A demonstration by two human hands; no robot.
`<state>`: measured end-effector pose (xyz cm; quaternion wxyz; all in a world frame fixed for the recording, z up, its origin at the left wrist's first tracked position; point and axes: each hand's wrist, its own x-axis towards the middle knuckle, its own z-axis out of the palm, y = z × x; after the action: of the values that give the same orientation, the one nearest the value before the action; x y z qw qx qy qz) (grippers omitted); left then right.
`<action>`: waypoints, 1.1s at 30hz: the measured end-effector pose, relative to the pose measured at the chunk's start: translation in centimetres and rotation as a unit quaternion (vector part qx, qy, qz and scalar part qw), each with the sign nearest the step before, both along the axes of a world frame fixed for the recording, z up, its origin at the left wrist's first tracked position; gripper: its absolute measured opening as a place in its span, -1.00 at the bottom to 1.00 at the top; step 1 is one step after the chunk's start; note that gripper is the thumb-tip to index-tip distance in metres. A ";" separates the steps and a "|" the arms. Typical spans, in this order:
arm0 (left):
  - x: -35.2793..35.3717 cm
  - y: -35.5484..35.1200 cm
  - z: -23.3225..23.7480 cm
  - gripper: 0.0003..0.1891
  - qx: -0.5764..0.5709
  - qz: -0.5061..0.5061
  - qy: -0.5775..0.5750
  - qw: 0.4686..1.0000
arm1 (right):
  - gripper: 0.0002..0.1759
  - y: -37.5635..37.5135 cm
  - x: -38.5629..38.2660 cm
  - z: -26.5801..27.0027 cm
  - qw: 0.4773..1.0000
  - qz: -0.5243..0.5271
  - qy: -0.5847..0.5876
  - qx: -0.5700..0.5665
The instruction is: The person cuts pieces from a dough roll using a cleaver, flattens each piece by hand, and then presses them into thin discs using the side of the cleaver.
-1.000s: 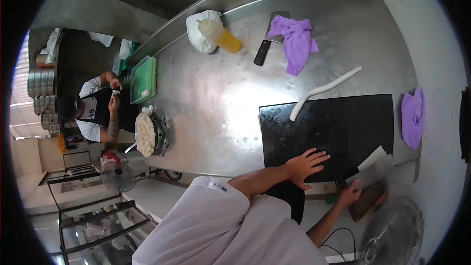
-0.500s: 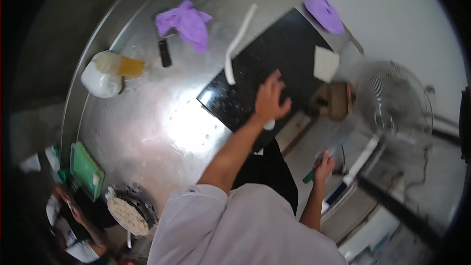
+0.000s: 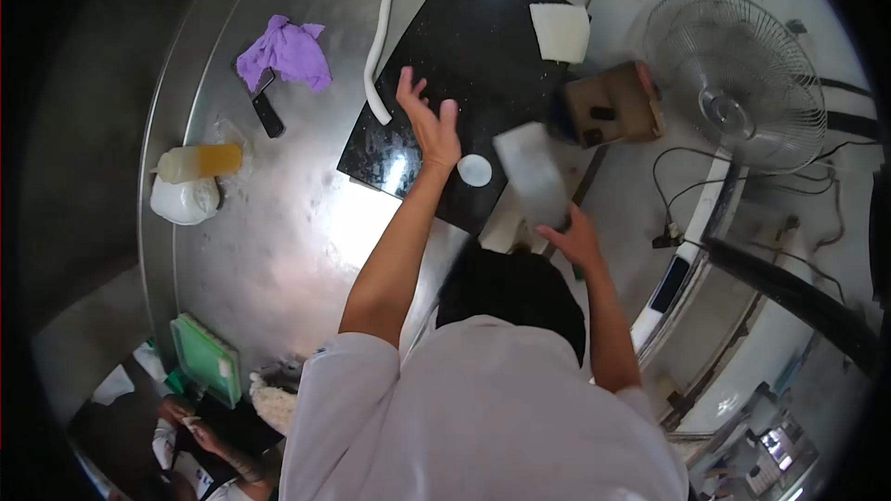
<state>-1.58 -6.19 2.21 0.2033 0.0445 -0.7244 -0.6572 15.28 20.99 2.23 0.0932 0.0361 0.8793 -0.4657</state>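
My left hand [image 3: 432,130] is open, fingers apart, over the near left part of a black board [image 3: 473,46]. Close to its wrist lies a small round white piece [image 3: 474,170], which looks like dough. A long white dough rope [image 3: 379,56] rests along the board's left edge. My right hand [image 3: 575,239] grips a cleaver with a broad pale blade [image 3: 534,172], slightly blurred, at the board's near right side. Its handle is mostly hidden by the hand; a bit of green shows below. A pale square piece [image 3: 561,32] sits at the board's far right.
A cardboard box [image 3: 613,102] and a fan [image 3: 729,97] stand to the right. On the steel table [image 3: 269,250] are a purple cloth [image 3: 286,54], a black-handled tool [image 3: 267,116], a yellow-filled bottle [image 3: 213,161] and a green tray [image 3: 206,357]. Another person's hands [image 3: 195,422] show lower left.
My right hand has brought the cleaver up and left to the board's edge. My left hand stays open over the board, nearer its left side. The view has shifted.
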 end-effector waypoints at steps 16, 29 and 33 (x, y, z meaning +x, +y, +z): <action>-0.9 3.4 -1.6 0.15 -0.611 -0.191 -0.153 0.753 | -0.23 -4.9 -11.9 -0.1 0.965 0.194 -0.046 0.168; -2.3 3.2 -2.3 0.12 -0.611 -0.302 -0.049 0.730 | -0.10 -5.8 -9.0 -1.4 0.980 0.132 -0.086 0.118; -4.1 3.3 -2.1 0.02 -0.641 -0.276 -0.037 0.716 | -0.09 -5.4 -11.7 -0.1 0.977 0.162 -0.088 0.107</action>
<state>-5.63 -2.93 0.07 -0.0346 -0.2739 -0.9592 -0.0608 3.61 15.63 2.15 0.2403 -0.0561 0.9064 -0.3428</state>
